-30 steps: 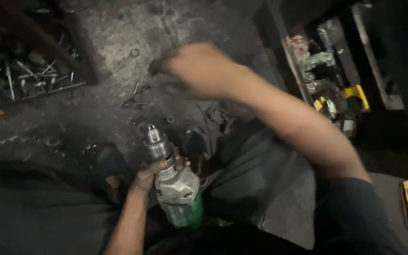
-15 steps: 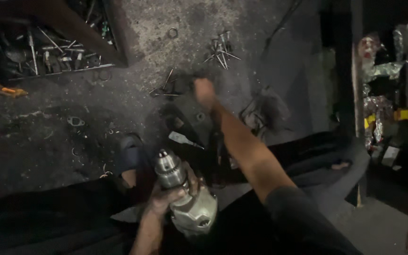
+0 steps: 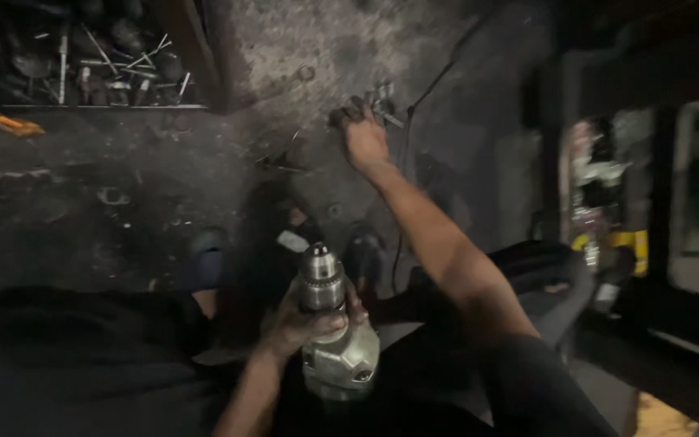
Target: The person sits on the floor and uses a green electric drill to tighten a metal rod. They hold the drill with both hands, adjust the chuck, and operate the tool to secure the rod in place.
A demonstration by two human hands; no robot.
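The head view looked down on a dim, gritty concrete floor (image 3: 123, 186) and my two hands, well apart from each other. My left hand (image 3: 301, 320) was clamped around the neck of a grey-green electric drill with a silver metal chuck (image 3: 323, 279), held upright close in front of my lap, chuck pointing away from me; nothing that I could see sat in the chuck, though its mouth was too dark to be certain. My right hand (image 3: 363, 137) was stretched far out over the floor, fingers curled down onto a small scatter of pale metal bits (image 3: 383, 99) lying there; motion blur kept me from telling whether it had closed on one or only touched them. A thin dark cable (image 3: 414, 109) ran just beside that hand. At the upper left stood a dark open tray of assorted metal tools (image 3: 91, 61). As I judged it, the drill was in hand and ready, while picking a bit and seating it in the chuck remained undone.
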